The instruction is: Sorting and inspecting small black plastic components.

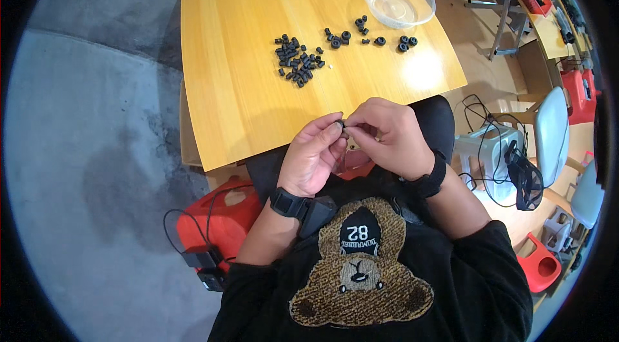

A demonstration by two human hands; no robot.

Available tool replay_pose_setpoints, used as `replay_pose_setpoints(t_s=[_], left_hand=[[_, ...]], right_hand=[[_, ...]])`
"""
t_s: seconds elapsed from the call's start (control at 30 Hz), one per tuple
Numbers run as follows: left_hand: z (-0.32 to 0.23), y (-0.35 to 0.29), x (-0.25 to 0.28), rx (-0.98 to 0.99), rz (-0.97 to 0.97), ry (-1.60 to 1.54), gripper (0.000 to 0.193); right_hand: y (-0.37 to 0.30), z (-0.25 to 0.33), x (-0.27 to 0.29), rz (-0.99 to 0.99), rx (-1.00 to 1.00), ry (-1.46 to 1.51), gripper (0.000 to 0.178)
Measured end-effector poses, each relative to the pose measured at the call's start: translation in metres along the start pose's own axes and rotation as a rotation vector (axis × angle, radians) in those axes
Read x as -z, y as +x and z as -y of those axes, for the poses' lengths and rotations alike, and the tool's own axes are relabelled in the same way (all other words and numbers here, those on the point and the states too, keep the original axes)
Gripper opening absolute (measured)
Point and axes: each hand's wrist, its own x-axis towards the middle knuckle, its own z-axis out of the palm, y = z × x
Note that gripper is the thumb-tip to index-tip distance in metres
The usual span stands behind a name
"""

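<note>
Just over the table's near edge, my left hand [314, 151] pinches a small black ring-like part [340, 124] between thumb and fingertips. My right hand [392, 135] meets it there, thumb and forefinger pressed together against the part's right side. Whatever those right fingertips hold is too small to make out. Beyond my hands, a cluster of small black cylindrical parts [298, 63] lies on the wooden table [238, 110]. To its right are several rounder black ring-shaped parts [336, 44] in loose groups. A tiny white bit [331, 66] rests beside the cluster.
A clear round plastic tub [394, 13] stands at the table's far right. On the floor, a red stool [222, 226] with cables and black boxes sits at my left. A pale stool [490, 155] with black cables and a blue chair [552, 135] are at right.
</note>
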Motion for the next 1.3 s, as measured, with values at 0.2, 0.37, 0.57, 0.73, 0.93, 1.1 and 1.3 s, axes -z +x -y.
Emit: replay_pose_setpoints(t_s=[0.2,0.37,0.57,0.73,0.93,1.1,1.3], left_hand=[[0.001,-0.001,0.004,0.020,-0.007,0.020,0.021],[0.003,-0.004,-0.003,0.024,-0.050,0.025,0.020],[0.007,-0.003,0.003,0.129,0.104,0.029,0.018],[0.005,-0.002,0.008,0.184,0.215,0.042,0.015],[0.001,0.000,0.010,0.197,0.112,-0.010,0.010],[-0.005,0.003,0.019,0.158,0.134,-0.072,0.011],[-0.011,0.005,0.019,0.150,0.119,-0.113,0.012]], right_hand=[[-0.005,0.008,-0.005,-0.019,0.182,-0.234,0.007],[-0.006,0.000,0.003,0.068,0.093,-0.130,0.008],[-0.003,-0.019,0.013,0.295,-0.470,0.568,0.009],[-0.007,-0.034,0.005,0.373,-0.562,0.949,0.015],[-0.001,-0.032,0.002,0.371,-0.479,0.665,0.014],[0.028,-0.040,0.025,0.076,-0.403,0.058,0.011],[0.074,-0.058,0.031,-0.108,-0.066,-0.680,0.014]])
